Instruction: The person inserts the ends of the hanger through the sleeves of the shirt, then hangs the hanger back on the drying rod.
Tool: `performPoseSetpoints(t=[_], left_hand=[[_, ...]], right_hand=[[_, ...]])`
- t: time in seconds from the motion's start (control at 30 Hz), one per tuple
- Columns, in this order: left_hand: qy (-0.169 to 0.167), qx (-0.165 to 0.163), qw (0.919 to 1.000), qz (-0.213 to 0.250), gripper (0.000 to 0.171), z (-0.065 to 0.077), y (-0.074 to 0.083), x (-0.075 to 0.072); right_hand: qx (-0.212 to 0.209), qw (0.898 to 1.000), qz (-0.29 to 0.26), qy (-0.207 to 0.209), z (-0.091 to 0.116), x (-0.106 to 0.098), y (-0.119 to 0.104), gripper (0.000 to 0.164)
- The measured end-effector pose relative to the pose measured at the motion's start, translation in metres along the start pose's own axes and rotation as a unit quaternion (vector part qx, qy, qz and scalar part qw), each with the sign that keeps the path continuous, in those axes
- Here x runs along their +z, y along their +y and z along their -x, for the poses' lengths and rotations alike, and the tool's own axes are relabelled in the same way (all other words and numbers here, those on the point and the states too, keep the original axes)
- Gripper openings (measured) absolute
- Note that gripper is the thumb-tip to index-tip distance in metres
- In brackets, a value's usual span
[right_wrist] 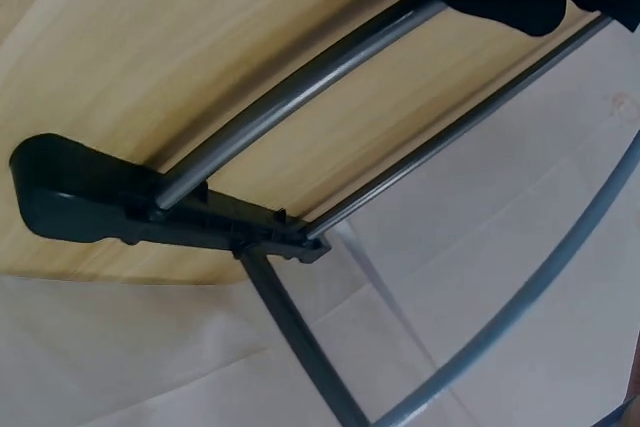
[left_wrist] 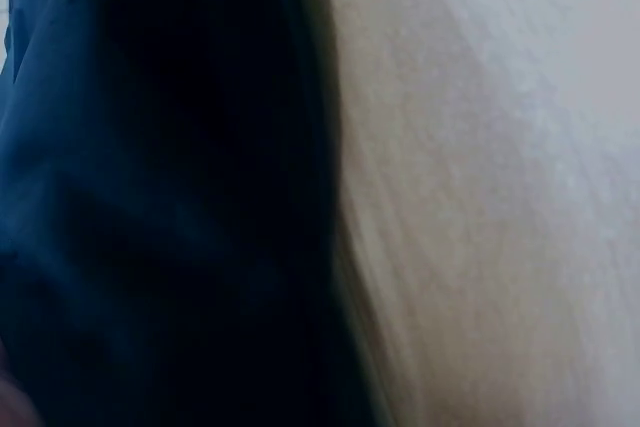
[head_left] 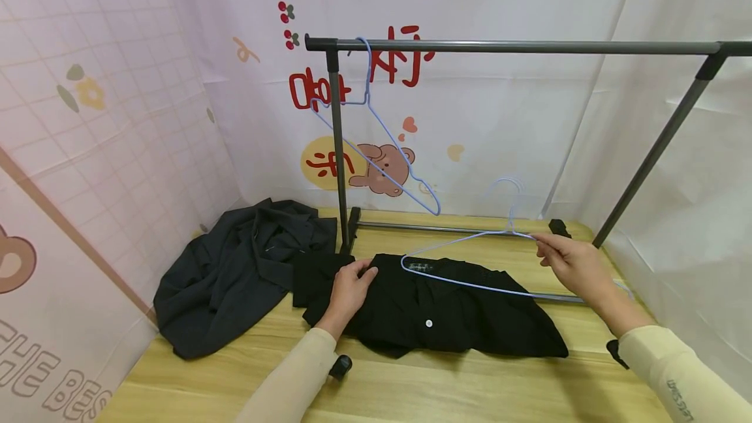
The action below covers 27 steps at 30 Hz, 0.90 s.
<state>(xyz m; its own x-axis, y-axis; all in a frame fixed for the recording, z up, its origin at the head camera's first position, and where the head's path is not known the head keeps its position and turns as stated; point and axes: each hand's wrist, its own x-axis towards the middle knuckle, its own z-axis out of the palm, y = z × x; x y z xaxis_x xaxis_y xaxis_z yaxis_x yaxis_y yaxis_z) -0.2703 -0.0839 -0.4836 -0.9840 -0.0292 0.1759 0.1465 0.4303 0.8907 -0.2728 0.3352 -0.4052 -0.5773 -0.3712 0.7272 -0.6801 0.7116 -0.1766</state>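
The right hand (head_left: 566, 266) pinches one shoulder of a thin, light-blue hanger (head_left: 470, 284), which extends leftward above a black cloth garment with a white button (head_left: 464, 318). The left hand (head_left: 350, 286) touches the garment; whether it pinches, I cannot tell.

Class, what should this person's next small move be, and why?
Perhaps ease the held hanger into the black shirt, tip first: the right hand pinches it, its wire shows outside the cloth, and the left hand holds the shirt's edge.

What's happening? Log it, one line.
left hand: touching black garment | right hand: pinching blue hanger | second hanger: hooked on rack | dark grey garment: on table
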Motion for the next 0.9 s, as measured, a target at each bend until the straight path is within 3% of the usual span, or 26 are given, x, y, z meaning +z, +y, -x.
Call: performPoseSetpoints(t=[0.17, 0.33, 0.5, 0.63, 0.9], left_hand=[[-0.012, 0.005, 0.9997, 0.02, 0.022, -0.001, 0.002, 0.0], [-0.032, 0.011, 0.998, 0.053, 0.025, -0.001, 0.005, 0.001], [-0.047, 0.002, 0.9938, 0.101, 0.029, -0.005, 0.005, 0.002], [-0.054, -0.013, 0.9902, 0.128, 0.03, -0.006, 0.007, 0.002], [-0.063, 0.002, 0.9895, 0.13, 0.027, -0.005, 0.012, 0.004]], right_hand=[[-0.005, 1.0, 0.022, -0.017, -0.001, 0.01, -0.005, 0.034], [0.042, 0.998, 0.043, -0.03, -0.003, 0.016, -0.009, 0.03], [0.113, 0.992, 0.008, -0.047, -0.01, 0.025, -0.018, 0.025], [0.137, 0.989, -0.03, -0.051, -0.017, 0.037, -0.029, 0.023], [0.198, 0.974, -0.058, -0.095, -0.025, 0.065, -0.053, 0.024]])
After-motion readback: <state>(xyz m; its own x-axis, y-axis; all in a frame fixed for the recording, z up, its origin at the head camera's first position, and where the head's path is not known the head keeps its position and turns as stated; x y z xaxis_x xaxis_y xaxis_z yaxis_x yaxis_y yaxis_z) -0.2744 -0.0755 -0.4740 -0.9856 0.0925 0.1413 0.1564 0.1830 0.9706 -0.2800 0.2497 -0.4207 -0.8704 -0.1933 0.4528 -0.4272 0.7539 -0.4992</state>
